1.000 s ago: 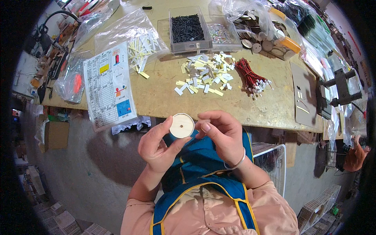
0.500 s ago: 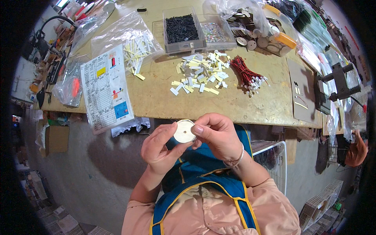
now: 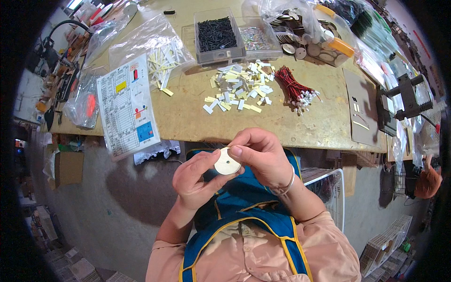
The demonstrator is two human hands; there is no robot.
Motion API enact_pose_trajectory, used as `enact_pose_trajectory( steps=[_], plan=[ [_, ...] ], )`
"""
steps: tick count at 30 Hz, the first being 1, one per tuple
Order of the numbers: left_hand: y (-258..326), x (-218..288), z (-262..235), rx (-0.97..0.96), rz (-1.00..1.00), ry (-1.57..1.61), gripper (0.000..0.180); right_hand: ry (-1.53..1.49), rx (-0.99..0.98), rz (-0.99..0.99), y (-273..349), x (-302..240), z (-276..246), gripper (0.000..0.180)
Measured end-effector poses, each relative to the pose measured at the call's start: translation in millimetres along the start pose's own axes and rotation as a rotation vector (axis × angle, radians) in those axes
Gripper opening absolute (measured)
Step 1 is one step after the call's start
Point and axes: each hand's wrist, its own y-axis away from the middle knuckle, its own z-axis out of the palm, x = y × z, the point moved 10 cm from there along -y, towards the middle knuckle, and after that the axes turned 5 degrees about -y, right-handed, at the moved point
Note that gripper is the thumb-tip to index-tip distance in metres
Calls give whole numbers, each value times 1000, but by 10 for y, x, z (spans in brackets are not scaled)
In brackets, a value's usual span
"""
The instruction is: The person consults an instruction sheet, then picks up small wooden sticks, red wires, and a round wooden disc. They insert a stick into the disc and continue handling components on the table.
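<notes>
Disc: a small round cream disc point(image 3: 227, 161) with a tiny centre hole is being held in front of the person's chest, just below the near edge of the workbench point(image 3: 197, 117), off the table and clear of everything on it.
Left hand: the left hand point(image 3: 197, 178) is cupping the disc from below and the left, thumb pressing its left rim, fingers curled behind; the grip is closed on it, probably to steady it face up.
Right hand: the right hand point(image 3: 263, 155) is arching over the disc's right edge, thumb tip lying on the rim, fingers bent down tight; it looks like a fine pinch for working at the edge, though what lies under the fingers is hidden.
Nearest stock: a scatter of small white and yellow strips point(image 3: 239, 89) is lying in the middle of the bench, with a bundle of red wires point(image 3: 293, 89) just beside it on the right.
Further back: a clear tray of black parts point(image 3: 218, 35) is sitting behind the strips, with bagged round discs point(image 3: 291, 28) to its right.
Left side: a printed instruction sheet point(image 3: 127, 105) is overhanging the bench edge, near a clear bag of pale strips point(image 3: 150, 49).
In the way: nothing is lying between the hands and the bench; the blue apron point(image 3: 244, 211) is sitting just under them.
</notes>
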Motion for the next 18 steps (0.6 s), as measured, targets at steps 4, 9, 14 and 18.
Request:
enact_pose_trajectory(
  steps=[4,9,14,18],
  plan=[
    [25,-102,19,43,-68,191,49,114,24,-112,56,-109,22,20],
    [47,-180,118,-48,-136,442,58,204,-21,-130,47,-126,36,28],
    [63,-213,75,-9,-157,405,59,184,-77,-60,39,-79,15,36],
    [49,-303,-12,86,-191,398,54,291,-181,-218,83,-307,114,50]
  ],
)
